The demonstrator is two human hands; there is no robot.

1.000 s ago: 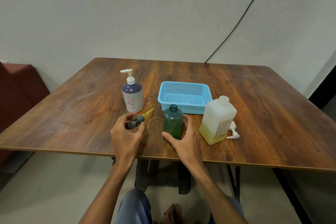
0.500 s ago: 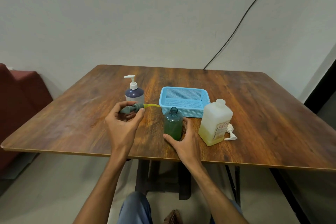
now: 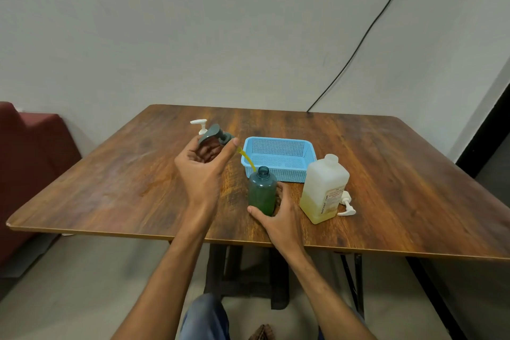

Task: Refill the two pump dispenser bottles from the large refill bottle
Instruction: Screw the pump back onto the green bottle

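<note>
Your left hand (image 3: 204, 163) is raised over the table (image 3: 400, 174), left of centre frame. Its grip is curled round a grey plastic pump head (image 3: 216, 134). The pump head's thin yellow dip tube (image 3: 247, 160) slants down to the right, and its tip is just beside the open neck of the green bottle (image 3: 262, 193); whether it touches the rim cannot be told.

That bottle is round and made of translucent green plastic. It stands upright near the front edge at centre frame, and your right hand (image 3: 278, 218) grasps its lower part, thumb on the near side.

To the right stands the large refill bottle (image 3: 324, 188), squarish, cloudy white and uncapped. Pale yellow liquid fills its lower part, and it has a label on its side. A white pump (image 3: 346, 203) lies on the wood against its right side.

Behind both is a light blue basket (image 3: 276, 140) of perforated plastic, rectangular with a rolled rim. The second dispenser is mostly hidden behind your left hand, so only its white pump top (image 3: 200, 124) shows.

The table is glossy brown wood-grain laminate with rounded corners and dark legs. The wall (image 3: 165, 22) behind is plain and pale, and a black cable (image 3: 367, 33) runs diagonally across it at upper right. A dark red upholstered seat (image 3: 30, 152) stands at the left edge of the frame.
</note>
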